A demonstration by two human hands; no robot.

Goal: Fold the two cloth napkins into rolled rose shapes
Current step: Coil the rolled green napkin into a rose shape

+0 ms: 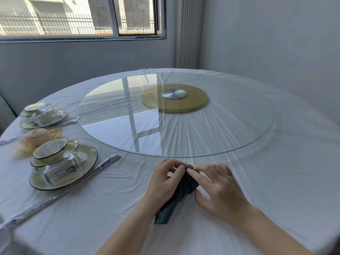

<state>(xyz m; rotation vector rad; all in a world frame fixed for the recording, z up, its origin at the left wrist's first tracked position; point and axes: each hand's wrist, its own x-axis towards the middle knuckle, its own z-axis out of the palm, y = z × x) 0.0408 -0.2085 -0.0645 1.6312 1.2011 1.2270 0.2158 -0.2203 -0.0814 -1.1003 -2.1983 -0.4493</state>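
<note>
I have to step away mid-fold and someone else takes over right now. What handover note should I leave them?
The left hand pinches the upper end of the dark green napkin.
The right hand grips the same roll from the other side.
That napkin lies on the white tablecloth, just in front of the glass turntable, with its loose tail toward the person.
Done: the peach napkin rose sits at the left, just beyond the near stack of dishes.
Left: finish rolling the dark green napkin and shape it into a rose.
</note>
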